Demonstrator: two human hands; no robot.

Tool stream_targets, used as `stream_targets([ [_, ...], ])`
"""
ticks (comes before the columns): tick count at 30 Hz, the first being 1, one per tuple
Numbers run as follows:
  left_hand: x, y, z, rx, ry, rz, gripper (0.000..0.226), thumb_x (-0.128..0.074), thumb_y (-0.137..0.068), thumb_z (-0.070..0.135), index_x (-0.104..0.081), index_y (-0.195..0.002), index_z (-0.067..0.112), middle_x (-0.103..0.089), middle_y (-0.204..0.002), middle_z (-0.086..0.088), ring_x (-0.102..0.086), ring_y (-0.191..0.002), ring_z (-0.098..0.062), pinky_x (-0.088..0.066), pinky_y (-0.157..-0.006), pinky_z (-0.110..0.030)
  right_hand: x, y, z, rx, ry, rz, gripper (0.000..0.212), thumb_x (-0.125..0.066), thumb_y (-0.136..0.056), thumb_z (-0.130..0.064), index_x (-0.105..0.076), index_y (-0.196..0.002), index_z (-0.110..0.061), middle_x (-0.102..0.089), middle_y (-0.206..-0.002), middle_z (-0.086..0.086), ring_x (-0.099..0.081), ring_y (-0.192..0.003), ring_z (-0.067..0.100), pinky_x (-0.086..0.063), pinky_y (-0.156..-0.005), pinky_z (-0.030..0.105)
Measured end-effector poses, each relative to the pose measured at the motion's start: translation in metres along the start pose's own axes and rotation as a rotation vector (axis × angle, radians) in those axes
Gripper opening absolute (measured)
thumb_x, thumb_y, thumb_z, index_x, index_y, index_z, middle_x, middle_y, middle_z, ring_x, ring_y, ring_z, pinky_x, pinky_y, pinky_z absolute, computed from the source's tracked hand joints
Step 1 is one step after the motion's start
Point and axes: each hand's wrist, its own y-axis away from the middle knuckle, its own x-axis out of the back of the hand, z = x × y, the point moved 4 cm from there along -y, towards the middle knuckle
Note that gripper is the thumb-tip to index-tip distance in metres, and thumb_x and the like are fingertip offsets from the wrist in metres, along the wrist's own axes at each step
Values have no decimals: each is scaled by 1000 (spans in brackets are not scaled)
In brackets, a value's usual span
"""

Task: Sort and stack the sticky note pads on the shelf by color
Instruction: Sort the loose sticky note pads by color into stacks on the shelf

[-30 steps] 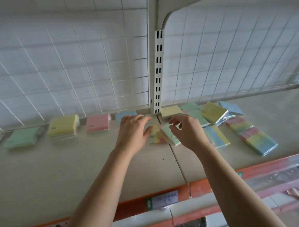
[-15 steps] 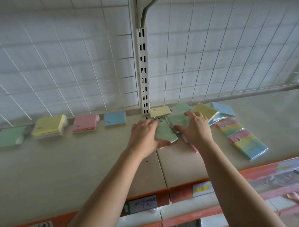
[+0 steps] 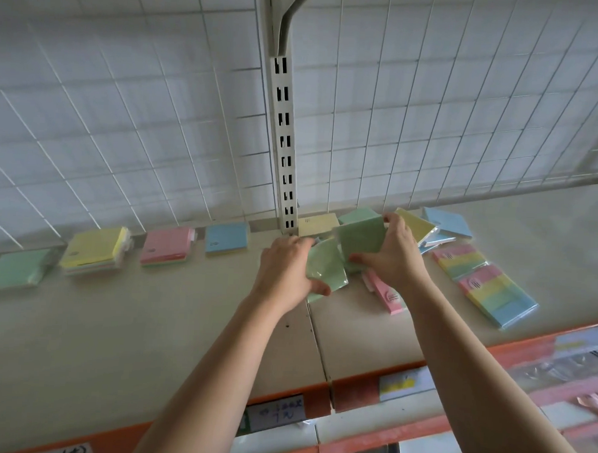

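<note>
Green pads half-hidden behind left hand, right hand.

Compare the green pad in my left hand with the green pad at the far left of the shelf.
The held green pad is tilted, gripped by your left hand; the far-left green pad lies flat, untouched. The held one is central; the other ends the row. Both are pale green.
</note>
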Motion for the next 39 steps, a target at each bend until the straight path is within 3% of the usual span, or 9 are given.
stream_targets([
  [3, 6, 3, -4, 49, 190, 16, 68, -88, -55, 32, -62, -117, 21, -65, -109, 1, -58, -100, -21, -43, -81, -29, 7, -1, 1, 19, -93, 52, 65, -84, -63, -24, -50, -115, -6, -54, -112, 11, -50, -96, 24, -40, -78, 32],
  [6, 12, 6, -11, 73, 348, 23, 39, -88, -57, 23, -67, -90, 25, -60, -75, 14, -54, -72, -11, -32, -55, -13, 9, -2, -2, 57, -129, 86, 42, -77, -72, -23, -60, -107, -6, -56, -107, 9, -50, -88, 20, -39, -74, 29],
  [8, 18, 8, -18, 77, 432, 49, 34, -88, -56, 22, -66, -82, 25, -57, -66, 16, -49, -63, -5, -32, -52, -12, 9, 0, -7, 74, -184, 113, 31, -74, -77, -24, -62, -100, -6, -60, -94, 4, -54, -82, 21, -47, -71, 31],
  [11, 29, 11, -31, 85, 527, 101, 31, -88, -59, 23, -65, -79, 26, -59, -64, 16, -48, -57, 4, -33, -52, -11, 8, 5, -20, 110, -257, 133, 18, -70, -81, -18, -55, -88, -9, -50, -71, -5, -45, -63, 13, -37, -51, 13],
  [17, 49, 22, -69, 155, 634, 149, 25, -85, -64, 25, -67, -81, 23, -66, -69, 9, -54, -58, -3, -38, -55, -21, -11, 13, -48, 123, -375, 155, 15, -68, -81, -18, -55, -82, -10, -55, -72, 7, -46, -65, 17, -41, -57, 30],
  [22, 64, 38, -107, 224, 650, 197, 35, -88, -59, 22, -65, -85, 30, -69, -78, 9, -61, -69, -6, -46, -69, -13, -35, 18, -83, 193, -285, 92, 15, -65, -83, -19, -59, -85, -5, -60, -75, 9, -50, -66, 21, -37, -55, 27],
  [26, 78, 51, -140, 289, 689, 226, 47, -90, -49, 26, -63, -86, 37, -67, -87, 7, -64, -77, -16, -54, -71, -37, -66, 25, -109, 226, -223, -17, 15, -60, -87, -18, -55, -82, -5, -53, -69, 2, -44, -61, 17, -33, -52, 27],
  [31, 103, 71, -176, 338, 675, 265, 46, -90, -55, 16, -63, -91, 24, -64, -84, 11, -57, -68, -5, -43, -60, -14, -106, 35, -139, 223, -258, -115, 18, -57, -90, -20, -53, -84, -4, -53, -72, 4, -45, -62, 16, -34, -54, 29],
  [39, 137, 106, -250, 419, 708, 337, 39, -82, -52, 36, -64, -85, 30, -72, -79, 6, -64, -68, -13, -52, -69, -35, -160, 63, -201, 283, -323, -316, 13, -46, -94, -16, -53, -88, -7, -54, -76, -2, -47, -68, 14, -38, -60, 30],
])
